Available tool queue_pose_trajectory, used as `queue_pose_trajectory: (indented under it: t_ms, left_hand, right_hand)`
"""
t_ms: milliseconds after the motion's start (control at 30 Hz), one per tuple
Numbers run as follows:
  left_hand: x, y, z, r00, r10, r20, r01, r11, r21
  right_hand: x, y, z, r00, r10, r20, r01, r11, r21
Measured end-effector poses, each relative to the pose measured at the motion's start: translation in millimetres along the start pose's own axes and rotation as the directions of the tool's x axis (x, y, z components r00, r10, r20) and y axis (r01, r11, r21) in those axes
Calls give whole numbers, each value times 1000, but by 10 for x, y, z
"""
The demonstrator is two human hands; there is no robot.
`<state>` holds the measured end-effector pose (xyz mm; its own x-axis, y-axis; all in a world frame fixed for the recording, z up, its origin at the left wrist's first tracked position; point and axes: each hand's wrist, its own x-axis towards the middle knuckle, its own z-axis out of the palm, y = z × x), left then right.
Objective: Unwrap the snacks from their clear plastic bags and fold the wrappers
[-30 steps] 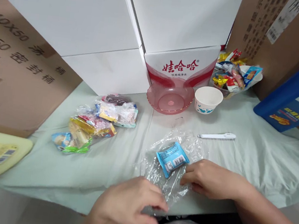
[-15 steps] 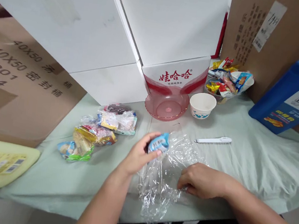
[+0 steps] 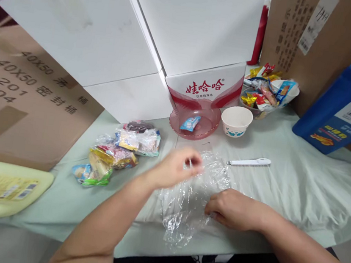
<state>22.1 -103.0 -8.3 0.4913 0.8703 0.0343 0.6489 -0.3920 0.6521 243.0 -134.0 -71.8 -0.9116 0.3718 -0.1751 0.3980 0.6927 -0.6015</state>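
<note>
A small blue-and-white wrapped snack (image 3: 190,123) lies in the pink translucent plate (image 3: 207,132). My left hand (image 3: 179,169) hovers in front of that plate, above the clear plastic bag. Its fingers are curved, with a gap between them and the thumb, and nothing shows in them. Flat on the cloth, the crinkled clear plastic bag (image 3: 185,205) spreads between my hands. At the bag's right edge, my right hand (image 3: 232,209) is closed on the plastic, its fingertips partly hidden under the knuckles.
Several wrapped snacks (image 3: 117,154) lie in a pile on the left. A white paper bowl (image 3: 236,121) stands beside the plate, with a white utility knife (image 3: 249,162) nearer me. Behind are a snack-filled bowl (image 3: 264,97), a blue bottle (image 3: 340,113) and cartons (image 3: 211,84). A yellow jug (image 3: 4,191) lies at left.
The blue snack has gone from my left hand into the pink plate. My left hand is now empty and over the bag. My right hand has hardly moved.
</note>
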Motion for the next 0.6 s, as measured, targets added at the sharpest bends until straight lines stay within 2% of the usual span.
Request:
queue_pose_trajectory:
  t_ms: [33,67,100,167,233,333,400,500,600]
  left_hand:
    - [-183,108,112,974,-7,225,1,1000,23]
    - [-357,188,225,928,-55,367,18,994,104]
    - [-515,237,332,894,-107,435,20,980,200]
    - [-765,245,490,871,-161,464,6,948,317]
    - [-929,167,536,885,-147,442,11,955,297]
    - [-1077,-26,398,902,-105,418,70,993,98]
    - [-1153,-176,240,892,-129,433,158,987,-33]
    - [-1253,-398,52,850,-178,496,317,925,-210]
    - [-1303,-567,-8,831,-173,528,403,842,-358]
  right_hand:
    - [-8,-5,-4,1000,16,-16,-16,1000,-9]
    - [-21,-10,-11,999,32,-33,-32,999,-13]
    - [-39,-14,-21,998,43,-48,-44,999,-11]
    - [-88,-20,-47,997,46,-66,-46,999,7]
    - [-145,-16,-74,998,37,-55,-35,999,31]
    - [-223,13,-108,999,37,-8,-36,999,40]
    - [-268,41,-134,1000,20,19,-21,999,51]
    - [-334,86,-192,992,-122,30,115,979,166]
    - [-389,141,-262,956,-293,17,262,878,400]
